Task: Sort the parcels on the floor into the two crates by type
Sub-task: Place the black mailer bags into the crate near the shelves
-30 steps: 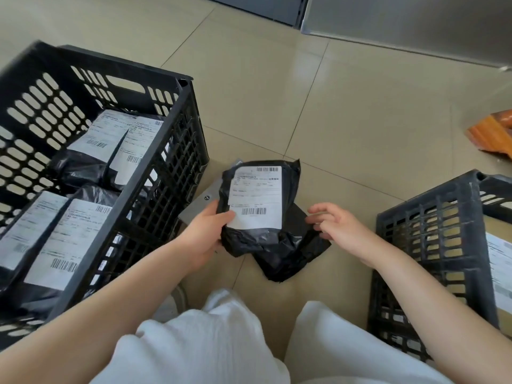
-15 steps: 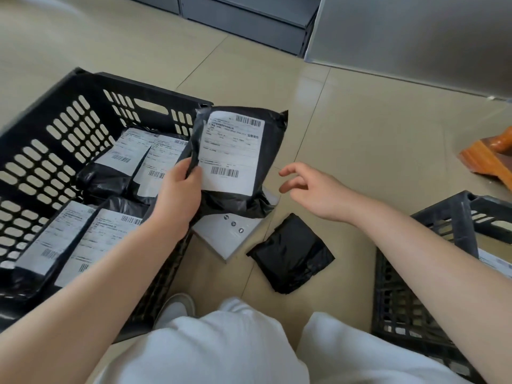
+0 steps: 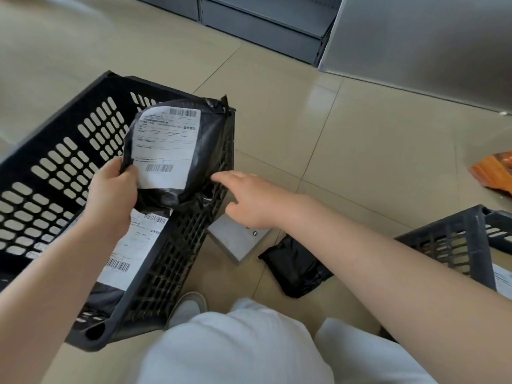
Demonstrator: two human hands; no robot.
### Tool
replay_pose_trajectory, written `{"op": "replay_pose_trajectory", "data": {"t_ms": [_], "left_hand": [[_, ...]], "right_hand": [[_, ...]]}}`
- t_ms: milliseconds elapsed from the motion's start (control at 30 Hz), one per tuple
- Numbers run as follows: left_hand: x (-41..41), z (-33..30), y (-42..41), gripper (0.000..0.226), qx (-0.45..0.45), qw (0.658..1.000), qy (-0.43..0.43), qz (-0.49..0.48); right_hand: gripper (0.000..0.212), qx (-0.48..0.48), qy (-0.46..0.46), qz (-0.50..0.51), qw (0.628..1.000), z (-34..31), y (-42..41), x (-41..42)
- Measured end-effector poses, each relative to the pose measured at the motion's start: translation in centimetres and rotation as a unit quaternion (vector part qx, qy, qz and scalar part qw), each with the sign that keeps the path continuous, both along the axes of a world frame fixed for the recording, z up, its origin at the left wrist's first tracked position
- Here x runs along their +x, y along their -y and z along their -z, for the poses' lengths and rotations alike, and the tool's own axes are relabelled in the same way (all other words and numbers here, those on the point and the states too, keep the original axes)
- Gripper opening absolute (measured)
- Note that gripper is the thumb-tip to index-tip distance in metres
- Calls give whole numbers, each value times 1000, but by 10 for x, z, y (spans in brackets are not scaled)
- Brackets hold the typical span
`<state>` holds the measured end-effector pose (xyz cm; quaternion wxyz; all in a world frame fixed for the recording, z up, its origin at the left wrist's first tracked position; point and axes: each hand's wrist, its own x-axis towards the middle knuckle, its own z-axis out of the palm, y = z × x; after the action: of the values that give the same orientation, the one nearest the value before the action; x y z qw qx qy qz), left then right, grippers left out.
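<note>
From the head view, the left hand (image 3: 110, 195) grips a black bag parcel (image 3: 177, 151) above the left crate (image 3: 55, 173), ready to drop, while the empty right hand (image 3: 249, 200), fingers spread, likely reaches next for the grey box (image 3: 235, 242).

Glossy black plastic parcel (image 3: 194, 151), paper label (image 3: 166, 145)

beige tiled floor (image 3: 374, 139), grey metal cabinet (image 3: 415, 37), orange obj (image 3: 496, 173) far right
</note>
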<state>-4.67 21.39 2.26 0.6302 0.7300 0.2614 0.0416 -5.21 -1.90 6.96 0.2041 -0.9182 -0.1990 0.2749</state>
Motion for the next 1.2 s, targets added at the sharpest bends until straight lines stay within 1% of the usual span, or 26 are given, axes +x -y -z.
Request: {"op": "replay_pose_trajectory", "data": {"t_ms": [67,133,200,300,400,467,567,633,667,700,733,833,900,967,1033,1100,1133,1200], "left_hand": [[1,1,-15,32,-7,1000,-7,-10],[2,4,-33,33,5,999,-19,-25],[3,9,-54,34,36,998,-33,-41],[0,17,-80,29,102,992,-57,-52],[-4,26,-99,27,167,982,-80,-43],[-4,33,-111,31,176,979,-98,-42],[5,62,-153,41,188,974,-110,-55],[20,109,-207,40,209,969,-117,-59],[22,123,-227,38,236,962,-122,-56],[23,131,-239,36,254,957,-127,-55],[21,126,-237,36,259,955,-140,-39],[3,63,-182,50,272,940,-204,16],[-6,37,-153,53,270,936,-226,25],[-9,31,-140,62,238,945,-221,29],[-9,34,-137,84,220,951,-215,44],[-7,40,-138,104,247,942,-217,71],[-6,42,-138,110,269,934,-220,88],[-6,45,-139,111,310,913,-235,123]], "right_hand": [[68,5,7,-17,1000,4,-11,1],[69,9,8,-37,999,7,-22,-1],[70,13,5,-58,998,12,-33,-5],[67,8,-20,-71,997,22,-46,-14],[69,-29,0,-81,996,27,-53,-19],[72,-52,13,-91,994,27,-54,-21],[72,-57,7,-85,995,27,-56,-22],[73,-50,7,-80,996,30,-56,-22],[73,-46,11,-80,996,31,-55,-22],[74,-42,14,-80,996,33,-55,-22],[74,-37,16,-79,996,35,-54,-22],[75,-29,22,-77,996,38,-53,-24],[75,-30,26,-77,996,39,-53,-25],[75,-30,27,-75,996,39,-53,-25],[75,-27,25,-72,997,39,-53,-25],[75,-29,27,-72,997,39,-52,-25],[75,-31,29,-73,996,39,-52,-25],[75,-34,31,-74,996,39,-52,-26]]}}
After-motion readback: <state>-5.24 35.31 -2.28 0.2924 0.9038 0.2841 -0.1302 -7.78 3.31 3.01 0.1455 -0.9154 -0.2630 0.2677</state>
